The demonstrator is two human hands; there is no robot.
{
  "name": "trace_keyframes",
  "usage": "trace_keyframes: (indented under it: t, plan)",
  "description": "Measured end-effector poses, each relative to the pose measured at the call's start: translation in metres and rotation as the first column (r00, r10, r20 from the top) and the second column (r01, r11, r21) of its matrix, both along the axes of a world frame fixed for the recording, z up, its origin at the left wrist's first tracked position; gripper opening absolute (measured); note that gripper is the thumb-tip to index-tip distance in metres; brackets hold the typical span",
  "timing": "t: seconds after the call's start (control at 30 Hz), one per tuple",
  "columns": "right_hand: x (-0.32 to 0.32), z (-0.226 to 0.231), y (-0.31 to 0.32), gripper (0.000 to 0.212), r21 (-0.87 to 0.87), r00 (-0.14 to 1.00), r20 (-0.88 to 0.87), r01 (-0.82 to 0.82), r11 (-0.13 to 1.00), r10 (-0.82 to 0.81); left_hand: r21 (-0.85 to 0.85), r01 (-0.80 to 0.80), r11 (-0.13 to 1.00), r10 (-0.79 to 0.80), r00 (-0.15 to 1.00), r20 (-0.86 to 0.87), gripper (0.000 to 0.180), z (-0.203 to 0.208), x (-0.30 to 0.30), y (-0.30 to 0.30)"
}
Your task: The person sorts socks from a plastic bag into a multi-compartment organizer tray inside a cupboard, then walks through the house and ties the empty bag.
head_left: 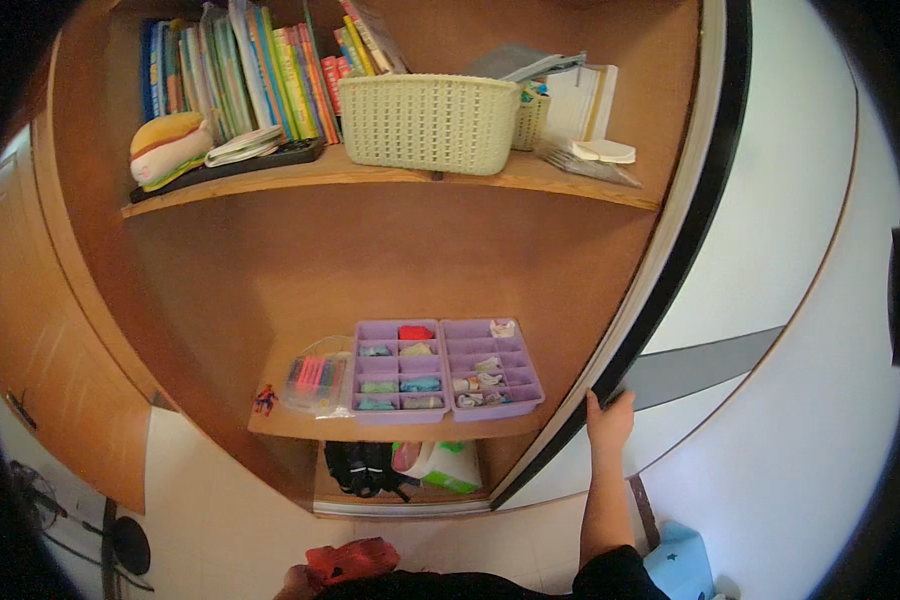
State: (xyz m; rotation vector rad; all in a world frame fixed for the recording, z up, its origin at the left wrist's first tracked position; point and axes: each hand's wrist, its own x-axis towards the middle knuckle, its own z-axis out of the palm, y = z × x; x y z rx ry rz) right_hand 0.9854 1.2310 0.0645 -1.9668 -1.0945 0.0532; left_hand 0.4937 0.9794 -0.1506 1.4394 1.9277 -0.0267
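Note:
My right hand [611, 420] is at the dark edge of a white sliding door [780, 215], its thumb on the edge and its fingers curled against it. Low in the view, my left hand [300, 580] is closed on a crumpled red cloth [355, 560], partly cut off by the lower edge. In front of me, on the wardrobe's middle shelf [320, 428], two purple divided organizer boxes [398, 371] [507, 376] stand side by side. Small folded cloths lie in several compartments, among them a red one [415, 332] at the top of the left box.
The upper shelf [300, 180] carries books [270, 80], a pale green woven basket [430, 125] and a plush toy [168, 150]. Beside the organizers are a clear case of pens [315, 377] and a small figure [265, 400]. Below sits a black backpack [363, 467]. A blue bin [682, 560] stands lower right.

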Motion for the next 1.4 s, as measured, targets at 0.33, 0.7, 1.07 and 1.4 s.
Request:
trace_keyframes:
  t: [0.33,0.7,1.07,1.4]
  plan:
    - [-0.006,0.063,0.023,0.086,0.519,0.951,0.24,0.045,0.853,-0.196,0.014,-0.003,1.0,0.002,0.999,0.035,0.025,0.005,-0.025,-0.034]
    - [-0.024,0.05,0.065,0.084,0.673,0.875,0.159,0.243,0.699,-0.457,-0.152,0.113,0.982,-0.122,0.991,-0.049,0.021,0.003,-0.072,-0.049]
    - [-0.08,0.049,0.042,0.093,0.639,0.965,0.062,0.157,0.753,-0.255,0.062,-0.275,0.959,0.273,0.961,0.048,0.002,0.008,-0.091,-0.061]
    - [-0.163,0.025,0.027,0.09,0.643,0.899,0.326,0.016,0.766,-0.292,-0.116,0.07,0.991,-0.093,0.972,-0.217,0.04,-0.027,-0.103,-0.063]
